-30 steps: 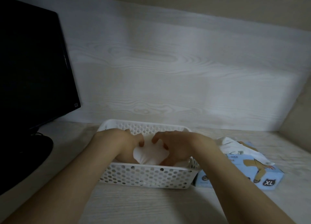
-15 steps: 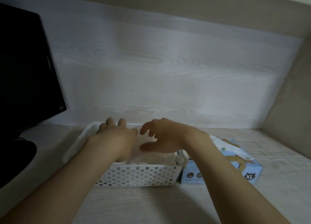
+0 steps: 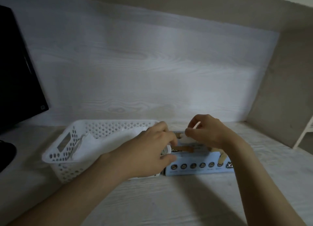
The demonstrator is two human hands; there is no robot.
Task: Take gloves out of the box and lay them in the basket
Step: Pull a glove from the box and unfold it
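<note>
Two hands at the box (image 3: pixel 199 166): left hand (image 3: pixel 149 151) grips it, right hand (image 3: pixel 208 132) pinches glove (image 3: pixel 182 135).

Dim, soft motion blur, wide-angle bending, light perhaps from above

The left hand (image 3: pixel 150 151) gripping the box (image 3: pixel 194 167) covers its left end and the corner of the basket (image 3: pixel 108 124) just left of the box. The right hand (image 3: pixel 210 132) hides most of the box's top opening and of the pale glove (image 3: pixel 182 137) its fingers (image 3: pixel 191 132) pinch there. The box's front icons (image 3: pixel 193 166) are too small to read. Far left of the box, a monitor (image 3: pixel 17 73) is cut off.
</note>
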